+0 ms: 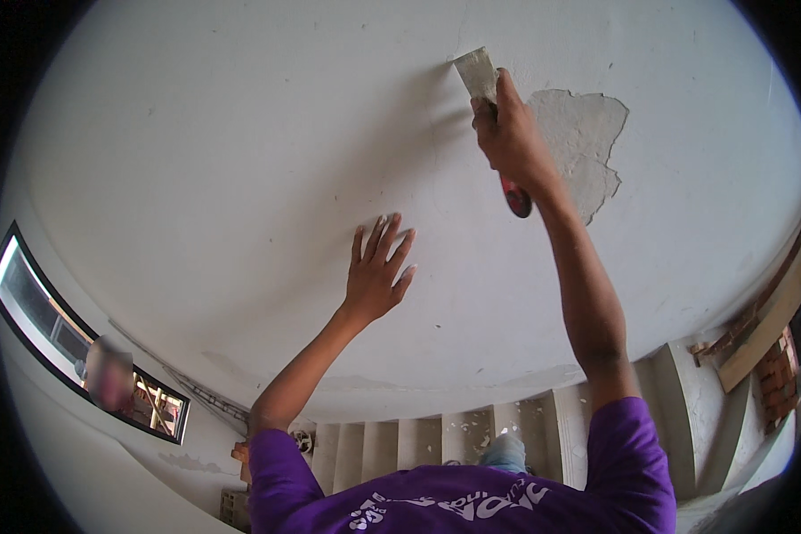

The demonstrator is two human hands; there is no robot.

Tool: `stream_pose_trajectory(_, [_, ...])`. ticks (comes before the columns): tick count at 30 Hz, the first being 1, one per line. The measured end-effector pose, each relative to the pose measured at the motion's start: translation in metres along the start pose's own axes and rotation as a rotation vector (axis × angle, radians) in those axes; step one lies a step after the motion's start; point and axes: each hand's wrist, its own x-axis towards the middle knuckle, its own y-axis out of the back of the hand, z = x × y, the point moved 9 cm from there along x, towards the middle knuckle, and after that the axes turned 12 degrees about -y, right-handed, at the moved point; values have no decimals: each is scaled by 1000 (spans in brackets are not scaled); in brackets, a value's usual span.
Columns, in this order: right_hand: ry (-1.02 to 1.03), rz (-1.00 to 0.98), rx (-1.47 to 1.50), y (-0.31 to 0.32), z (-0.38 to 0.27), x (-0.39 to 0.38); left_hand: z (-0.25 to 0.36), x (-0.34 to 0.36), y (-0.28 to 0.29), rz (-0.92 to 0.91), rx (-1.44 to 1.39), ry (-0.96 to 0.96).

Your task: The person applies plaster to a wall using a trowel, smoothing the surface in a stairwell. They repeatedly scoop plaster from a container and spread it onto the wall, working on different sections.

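Observation:
My right hand (513,138) is wrapped round the handle of a putty knife (478,75), its wide blade up at the white wall (240,142). The red and black end of the handle sticks out below my palm. Beside that wrist, a jagged grey patch (583,133) shows where the white coat is gone from the wall. Lower and to the left, my left hand (378,271) rests with spread fingers against the wall and holds nothing. Fine cracks run down the wall near the blade.
Below me run concrete stairs (418,445), with white flakes scattered on some steps. A black-framed window (53,325) is at the left. Red bricks (781,378) and a wooden board (765,329) stand at the far right. A ladder-like metal piece (206,396) lies at the lower left.

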Motion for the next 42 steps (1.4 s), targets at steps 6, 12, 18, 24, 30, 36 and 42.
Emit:
stream_pose_trajectory(6, [-53, -141, -7, -9, 19, 7, 10, -10, -8, 146, -137, 48])
stream_pose_trajectory(12, [-164, -211, 104, 4, 8, -13, 19, -11, -5, 246, -368, 67])
stream_pose_trajectory(18, [-15, -50, 37, 5, -7, -1, 30, -53, -21, 287, -503, 212])
stream_pose_trajectory(24, [29, -39, -57, -2, -6, 1, 28, -52, -26, 338, -630, 289])
stream_pose_trajectory(30, [144, -294, -150, -52, 10, -33, 45, 15, 32, 643, -839, 168])
stream_pose_trajectory(36, [-203, -270, 114, -14, 18, -50, 64, 34, 81, 700, -898, 53])
stream_pose_trajectory(42, [-69, -137, 93, -6, 3, -27, 65, 3, 11, 466, -1209, 395])
